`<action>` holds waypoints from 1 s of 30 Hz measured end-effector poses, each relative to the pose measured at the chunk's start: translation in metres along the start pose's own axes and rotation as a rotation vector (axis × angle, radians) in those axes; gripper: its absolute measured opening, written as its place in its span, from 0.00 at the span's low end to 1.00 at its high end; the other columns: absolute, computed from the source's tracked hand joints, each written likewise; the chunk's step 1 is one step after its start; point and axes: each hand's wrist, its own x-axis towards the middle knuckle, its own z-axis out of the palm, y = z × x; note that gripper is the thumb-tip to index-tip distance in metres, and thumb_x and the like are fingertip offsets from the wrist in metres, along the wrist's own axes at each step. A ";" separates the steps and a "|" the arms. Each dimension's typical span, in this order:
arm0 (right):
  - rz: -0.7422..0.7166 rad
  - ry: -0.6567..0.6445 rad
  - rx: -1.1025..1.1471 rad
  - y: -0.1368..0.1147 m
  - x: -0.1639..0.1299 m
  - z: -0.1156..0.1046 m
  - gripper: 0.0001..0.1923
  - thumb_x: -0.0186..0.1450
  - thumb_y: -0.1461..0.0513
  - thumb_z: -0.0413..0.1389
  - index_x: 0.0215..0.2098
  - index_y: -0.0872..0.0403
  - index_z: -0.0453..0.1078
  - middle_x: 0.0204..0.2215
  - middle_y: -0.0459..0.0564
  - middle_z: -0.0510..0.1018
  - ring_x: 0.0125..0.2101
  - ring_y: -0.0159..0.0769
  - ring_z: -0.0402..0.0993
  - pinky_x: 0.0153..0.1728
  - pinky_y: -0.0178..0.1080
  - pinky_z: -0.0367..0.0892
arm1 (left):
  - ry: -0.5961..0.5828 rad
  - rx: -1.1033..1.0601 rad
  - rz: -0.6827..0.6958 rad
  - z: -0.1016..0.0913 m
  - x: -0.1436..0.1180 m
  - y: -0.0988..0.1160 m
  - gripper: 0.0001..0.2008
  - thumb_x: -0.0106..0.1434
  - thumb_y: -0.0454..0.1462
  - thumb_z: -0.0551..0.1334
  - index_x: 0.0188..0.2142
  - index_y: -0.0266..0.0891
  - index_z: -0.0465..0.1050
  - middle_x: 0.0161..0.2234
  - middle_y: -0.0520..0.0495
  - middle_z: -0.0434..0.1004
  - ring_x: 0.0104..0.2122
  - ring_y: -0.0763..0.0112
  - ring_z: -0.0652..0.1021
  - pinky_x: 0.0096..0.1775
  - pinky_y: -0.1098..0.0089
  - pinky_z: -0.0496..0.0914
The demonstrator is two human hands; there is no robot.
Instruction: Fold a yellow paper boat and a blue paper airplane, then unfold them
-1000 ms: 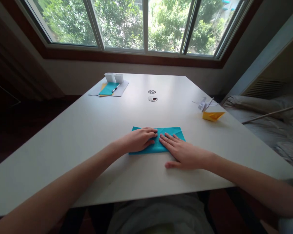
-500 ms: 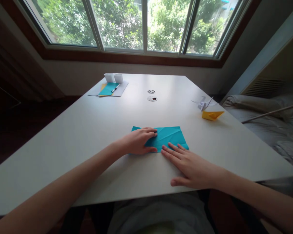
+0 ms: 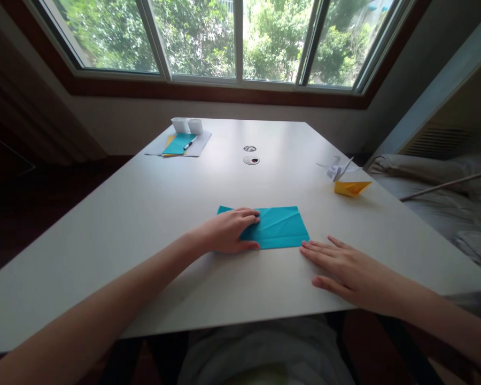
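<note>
Teal folded paper [image 3: 278, 228] lies flat on the white surface [image 3: 144, 214], long axis running left to right; the left hand [image 3: 228, 232] presses its left end, grip flat and unclenched, while the right hand [image 3: 347, 267] rests released just off its near right corner

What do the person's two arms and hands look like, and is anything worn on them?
Both forearms are bare as far as the picture shows: no sleeves reach into view. The left hand and the right hand wear no gloves, and no ring, watch or bracelet is visible on the fingers or wrists. The fingernails look short and unpainted. No markings show.
</note>
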 end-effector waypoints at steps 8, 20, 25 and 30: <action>0.066 0.099 -0.149 -0.001 0.068 -0.006 0.14 0.66 0.56 0.45 0.31 0.53 0.69 0.27 0.49 0.75 0.30 0.37 0.71 0.29 0.37 0.60 | 0.030 -0.037 -0.017 0.000 0.001 -0.001 0.28 0.55 0.50 0.60 0.50 0.34 0.66 0.54 0.36 0.65 0.53 0.54 0.67 0.52 0.59 0.63; -0.001 0.112 0.102 0.005 0.103 0.007 0.17 0.59 0.46 0.53 0.31 0.52 0.67 0.38 0.50 0.69 0.41 0.42 0.63 0.41 0.43 0.59 | 0.039 -0.028 -0.039 0.001 0.002 0.002 0.28 0.54 0.48 0.61 0.51 0.36 0.65 0.54 0.38 0.65 0.53 0.57 0.66 0.53 0.62 0.62; -0.021 0.033 0.174 0.014 0.100 0.003 0.17 0.58 0.47 0.54 0.34 0.51 0.66 0.43 0.51 0.65 0.45 0.43 0.60 0.45 0.46 0.58 | 0.012 -0.032 -0.063 -0.001 0.002 0.003 0.30 0.53 0.49 0.61 0.52 0.35 0.64 0.54 0.37 0.64 0.54 0.57 0.65 0.53 0.62 0.61; 0.065 -0.038 0.223 0.032 0.094 -0.002 0.21 0.53 0.45 0.57 0.38 0.48 0.65 0.47 0.52 0.61 0.48 0.46 0.58 0.47 0.49 0.57 | -0.053 -0.011 -0.096 -0.005 0.002 0.003 0.30 0.55 0.51 0.59 0.54 0.39 0.62 0.57 0.39 0.61 0.55 0.56 0.64 0.53 0.61 0.60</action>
